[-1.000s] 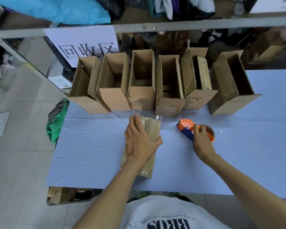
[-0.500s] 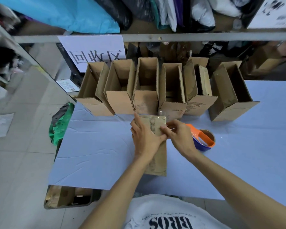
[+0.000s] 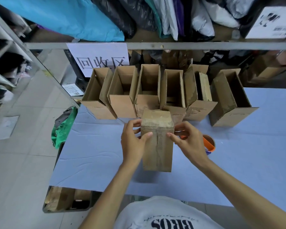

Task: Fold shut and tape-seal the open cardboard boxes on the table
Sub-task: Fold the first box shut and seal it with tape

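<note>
A: Where the two hands meet at mid-frame, what is held?

B: A closed box [image 3: 157, 146], tall, of brown corrugated cardboard, with glossy tape over its top and down the front. The left hand [image 3: 132, 144] grips its left edge, thumb on the front. The right hand [image 3: 189, 142] pinches the right edge.

A: And around it?

B: Six open boxes [image 3: 122, 96] stand in a row just behind. An orange tape dispenser [image 3: 209, 144] lies right of the right hand. The counter [image 3: 89, 146] has a wrinkled pale blue cover, with free surface lower left and far right.
</note>
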{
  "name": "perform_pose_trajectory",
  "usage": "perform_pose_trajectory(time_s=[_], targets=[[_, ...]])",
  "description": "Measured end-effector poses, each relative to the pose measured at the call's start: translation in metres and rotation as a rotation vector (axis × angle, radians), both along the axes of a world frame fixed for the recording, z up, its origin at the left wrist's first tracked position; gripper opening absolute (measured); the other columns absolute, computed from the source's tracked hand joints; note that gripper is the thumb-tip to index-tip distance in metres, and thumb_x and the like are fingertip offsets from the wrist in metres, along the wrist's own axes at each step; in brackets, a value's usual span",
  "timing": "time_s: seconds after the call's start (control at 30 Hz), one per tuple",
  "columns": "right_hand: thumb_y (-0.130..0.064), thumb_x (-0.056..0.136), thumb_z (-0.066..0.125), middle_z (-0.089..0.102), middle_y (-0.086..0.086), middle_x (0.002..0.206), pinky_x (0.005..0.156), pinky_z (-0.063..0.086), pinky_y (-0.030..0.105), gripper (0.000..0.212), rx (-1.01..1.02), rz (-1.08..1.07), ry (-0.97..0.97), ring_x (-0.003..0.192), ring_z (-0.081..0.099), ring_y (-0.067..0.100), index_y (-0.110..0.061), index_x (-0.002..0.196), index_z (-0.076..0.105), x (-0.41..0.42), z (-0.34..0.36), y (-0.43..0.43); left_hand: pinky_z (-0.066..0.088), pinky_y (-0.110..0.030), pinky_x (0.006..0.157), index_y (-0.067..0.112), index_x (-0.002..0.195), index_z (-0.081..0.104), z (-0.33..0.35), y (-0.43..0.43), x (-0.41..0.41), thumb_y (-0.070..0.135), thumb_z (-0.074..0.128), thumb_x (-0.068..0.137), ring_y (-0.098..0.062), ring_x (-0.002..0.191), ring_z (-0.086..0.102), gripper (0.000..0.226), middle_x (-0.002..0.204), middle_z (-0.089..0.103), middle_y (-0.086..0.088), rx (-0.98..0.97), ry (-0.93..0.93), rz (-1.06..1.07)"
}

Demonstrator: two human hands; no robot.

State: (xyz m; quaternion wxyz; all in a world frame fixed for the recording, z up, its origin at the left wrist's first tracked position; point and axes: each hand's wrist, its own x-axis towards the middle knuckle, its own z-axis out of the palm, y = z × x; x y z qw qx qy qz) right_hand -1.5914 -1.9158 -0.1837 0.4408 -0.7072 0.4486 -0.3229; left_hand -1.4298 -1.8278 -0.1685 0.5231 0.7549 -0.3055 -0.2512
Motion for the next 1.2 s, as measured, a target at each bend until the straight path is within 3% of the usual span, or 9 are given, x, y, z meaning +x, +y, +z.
perform_pose_trajectory(time_s=[0.2,0.37,0.5,0.63,0.73,0.8,0.9,1.07,1.2], targets=[[-0.023,0.082,0.076,0.065,-0.008,0.101,0.063,0.051,0.012,0.025,-0.121,0.020,-0.012,0.094,0.062,0.002,-0.018,0.102,0.062,-0.002,0.000,0.002,0.052,-0.012,0.068,0.024,0.112,0.059,-0.002,0.003,0.006,0.012,0.084,0.072,-0.002,0.096,0.060,0.049,0.111,0.060,0.009,0.012,-0.076,-0.055],[-0.021,0.084,0.073,0.061,-0.007,0.101,0.060,0.046,0.006,0.021,-0.179,0.058,0.009,0.088,0.061,0.005,-0.015,0.104,0.071,0.003,0.004,0.000,0.057,-0.019,0.071,0.026,0.112,0.062,-0.003,0.005,0.008,0.017,0.080,0.077,-0.004,0.099,0.058,0.040,0.112,0.054,0.009,0.029,-0.170,-0.113],[-0.028,0.084,0.073,0.062,-0.008,0.105,0.064,0.049,0.009,0.023,-0.217,0.076,0.047,0.090,0.060,0.003,-0.017,0.104,0.073,0.002,0.004,-0.003,0.056,-0.025,0.073,0.025,0.110,0.063,-0.002,0.006,0.014,0.037,0.067,0.089,-0.005,0.097,0.059,0.024,0.109,0.051,0.006,0.064,-0.347,-0.178],[-0.030,0.084,0.072,0.067,-0.006,0.105,0.072,0.055,0.020,0.019,-0.294,0.168,0.084,0.094,0.062,0.006,-0.014,0.092,0.071,0.006,0.005,-0.006,0.051,-0.025,0.079,0.019,0.101,0.065,-0.002,0.005,0.022,0.035,0.060,0.094,-0.005,0.094,0.058,0.018,0.106,0.060,0.009,0.023,-0.519,-0.240],[-0.041,0.084,0.067,0.069,-0.008,0.101,0.074,0.056,0.022,0.029,-0.261,0.180,0.093,0.091,0.064,0.006,-0.014,0.097,0.069,0.008,0.008,-0.009,0.051,-0.023,0.090,0.019,0.108,0.063,-0.004,0.006,0.023,0.032,0.066,0.091,-0.004,0.101,0.061,0.022,0.109,0.065,0.011,-0.004,-0.342,-0.229],[-0.045,0.082,0.065,0.068,-0.011,0.102,0.074,0.055,0.021,0.034,-0.224,0.168,0.079,0.092,0.064,0.005,-0.015,0.098,0.068,0.006,0.009,-0.011,0.051,-0.021,0.092,0.015,0.103,0.062,-0.005,0.006,0.022,0.026,0.069,0.089,-0.004,0.103,0.063,0.019,0.108,0.066,0.010,-0.042,-0.233,-0.202],[-0.038,0.082,0.072,0.070,-0.010,0.104,0.075,0.056,0.025,0.026,-0.226,0.190,0.080,0.094,0.064,0.005,-0.016,0.094,0.067,0.003,0.007,-0.015,0.053,-0.019,0.088,0.012,0.090,0.063,-0.003,0.005,0.023,0.017,0.069,0.089,-0.001,0.097,0.065,0.008,0.105,0.068,0.012,-0.062,-0.203,-0.190],[-0.037,0.082,0.073,0.069,-0.012,0.101,0.075,0.058,0.030,0.020,-0.212,0.195,0.079,0.094,0.064,0.006,-0.019,0.090,0.068,0.002,0.008,-0.017,0.056,-0.023,0.083,0.013,0.085,0.065,-0.001,0.001,0.026,0.015,0.071,0.088,-0.003,0.093,0.066,0.007,0.105,0.071,0.004,-0.055,-0.141,-0.166],[-0.035,0.082,0.074,0.069,-0.011,0.100,0.076,0.058,0.035,0.017,-0.187,0.179,0.089,0.093,0.065,0.008,-0.021,0.086,0.066,0.004,0.010,-0.018,0.050,-0.010,0.070,0.009,0.079,0.060,0.004,-0.002,0.024,0.013,0.074,0.085,-0.001,0.091,0.065,0.015,0.103,0.071,0.001,-0.044,-0.093,-0.108]])
